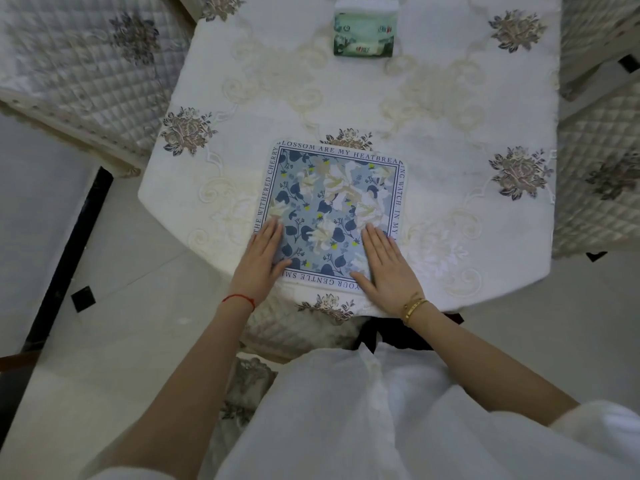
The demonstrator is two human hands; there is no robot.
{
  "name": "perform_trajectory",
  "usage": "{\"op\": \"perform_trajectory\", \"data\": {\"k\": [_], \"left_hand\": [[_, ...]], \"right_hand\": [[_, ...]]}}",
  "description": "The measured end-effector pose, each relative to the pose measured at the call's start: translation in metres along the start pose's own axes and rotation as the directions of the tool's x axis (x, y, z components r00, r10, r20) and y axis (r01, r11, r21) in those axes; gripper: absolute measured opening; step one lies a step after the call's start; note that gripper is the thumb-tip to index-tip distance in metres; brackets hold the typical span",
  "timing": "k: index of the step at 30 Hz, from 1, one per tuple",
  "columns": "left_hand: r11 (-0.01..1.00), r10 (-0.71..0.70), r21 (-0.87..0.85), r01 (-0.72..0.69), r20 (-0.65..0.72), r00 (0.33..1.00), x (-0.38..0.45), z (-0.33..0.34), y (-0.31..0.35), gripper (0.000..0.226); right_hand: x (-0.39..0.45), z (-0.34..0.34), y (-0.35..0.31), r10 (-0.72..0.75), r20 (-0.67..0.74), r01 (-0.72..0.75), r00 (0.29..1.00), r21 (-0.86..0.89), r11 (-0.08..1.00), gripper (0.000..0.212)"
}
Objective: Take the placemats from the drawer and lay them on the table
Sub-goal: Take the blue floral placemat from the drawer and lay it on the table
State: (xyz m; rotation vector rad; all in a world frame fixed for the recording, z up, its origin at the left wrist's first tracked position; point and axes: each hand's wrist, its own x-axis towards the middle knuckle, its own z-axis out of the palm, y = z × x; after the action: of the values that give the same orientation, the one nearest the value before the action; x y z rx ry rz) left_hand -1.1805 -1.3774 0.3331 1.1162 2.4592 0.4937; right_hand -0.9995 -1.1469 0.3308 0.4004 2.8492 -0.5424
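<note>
A square placemat with blue leaves, white flowers and a lettered white border lies flat on the table, near its front edge. My left hand rests palm down on the mat's near left corner, fingers together and straight. My right hand lies flat on the near right corner in the same way. Neither hand grips anything. No drawer is in view, and I see no other placemat.
A cream embroidered cloth covers the table. A green tissue pack sits at the far middle. Quilted chairs stand at the left, at the right, and one tucked under the front edge by my body.
</note>
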Motion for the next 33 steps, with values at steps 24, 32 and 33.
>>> {"op": "perform_trajectory", "data": {"k": [24,32,33], "left_hand": [[0.999,0.018,0.036,-0.019,0.017,1.0,-0.033,0.001,0.003,0.076],[0.998,0.054,0.019,-0.055,0.053,0.997,0.017,-0.018,0.004,0.075],[0.997,0.075,0.031,-0.078,0.071,0.995,0.031,-0.021,0.005,0.074]], "right_hand": [[-0.031,0.005,0.012,-0.104,0.016,0.105,0.994,-0.053,0.993,0.065],[0.014,-0.021,0.023,-0.024,-0.027,0.024,0.999,-0.009,1.0,0.072],[0.029,-0.023,0.018,-0.044,-0.021,0.044,0.999,-0.023,0.999,0.073]]}}
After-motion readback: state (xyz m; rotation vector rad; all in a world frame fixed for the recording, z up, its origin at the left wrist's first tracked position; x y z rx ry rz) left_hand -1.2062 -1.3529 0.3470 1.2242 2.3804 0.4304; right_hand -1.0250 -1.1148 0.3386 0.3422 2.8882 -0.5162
